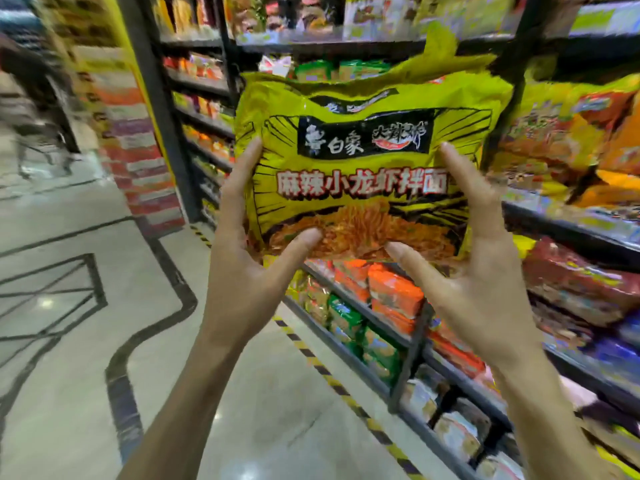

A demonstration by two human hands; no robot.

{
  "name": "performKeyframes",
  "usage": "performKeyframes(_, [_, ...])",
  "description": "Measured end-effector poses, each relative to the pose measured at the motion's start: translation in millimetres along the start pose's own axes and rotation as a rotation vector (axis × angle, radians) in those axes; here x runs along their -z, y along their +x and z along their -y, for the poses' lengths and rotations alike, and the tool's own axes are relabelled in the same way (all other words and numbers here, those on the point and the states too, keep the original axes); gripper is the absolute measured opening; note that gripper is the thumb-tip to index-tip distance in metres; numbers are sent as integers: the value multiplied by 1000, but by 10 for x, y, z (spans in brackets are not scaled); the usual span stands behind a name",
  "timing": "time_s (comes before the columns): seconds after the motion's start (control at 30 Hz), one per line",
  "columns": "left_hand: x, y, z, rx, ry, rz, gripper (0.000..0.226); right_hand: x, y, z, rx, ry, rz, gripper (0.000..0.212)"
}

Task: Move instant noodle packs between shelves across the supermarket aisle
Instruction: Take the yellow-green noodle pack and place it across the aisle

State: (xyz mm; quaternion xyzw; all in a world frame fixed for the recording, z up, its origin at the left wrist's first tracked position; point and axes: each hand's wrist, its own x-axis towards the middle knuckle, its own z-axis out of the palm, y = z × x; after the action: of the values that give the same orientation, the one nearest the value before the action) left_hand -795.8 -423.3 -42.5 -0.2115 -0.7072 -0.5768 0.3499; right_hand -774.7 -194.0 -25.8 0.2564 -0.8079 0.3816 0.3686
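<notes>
Head: hands [242, 275] [474, 271] (thumbs front) around pack [356, 140]

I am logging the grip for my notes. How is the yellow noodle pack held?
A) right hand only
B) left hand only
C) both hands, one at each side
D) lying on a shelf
C: the left hand and the right hand each grip a lower side of the yellow noodle pack, thumbs on its front.

A noodle pack [363, 168] is held upright at 12 o'clock, with the left hand [242, 268] at its 8 o'clock corner and the right hand [478, 271] at its 4 o'clock corner. Behind it, stocked shelves [571, 237] run from 12 to 4 o'clock. The floor [86, 209] lies at 8 o'clock.
</notes>
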Motion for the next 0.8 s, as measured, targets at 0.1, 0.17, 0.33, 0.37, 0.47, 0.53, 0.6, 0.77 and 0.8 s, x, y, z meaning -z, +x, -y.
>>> performKeyframes(0.1, [295,-79,130,24,46,-40,86,-363,37,8,-16,66,42,87])
performKeyframes(0.17, [446,-70,235,45,73,-50,84,-577,103,-3,-4,80,61,85])
performKeyframes(0.33, [732,89,586,86,152,-85,83,-1096,340,-112,-24,134,106,83])
performKeyframes(0.37, [781,150,665,89,160,-95,83,-1200,409,-145,-31,149,110,84])
performKeyframes(0.47, [898,365,930,125,152,-109,86,-1514,651,-266,-46,182,130,84])
performKeyframes(0.53, [989,541,1139,132,159,-117,87,-1753,835,-360,-55,204,145,85])
performKeyframes(0.6, [1080,719,1351,136,152,-117,88,-2003,1024,-476,-46,207,162,88])
performKeyframes(0.77, [1263,981,1872,190,136,-218,88,-2641,1446,-739,-63,267,267,88])
performKeyframes(0.8, [1309,1030,1980,197,135,-227,89,-2765,1524,-784,-58,272,284,87])
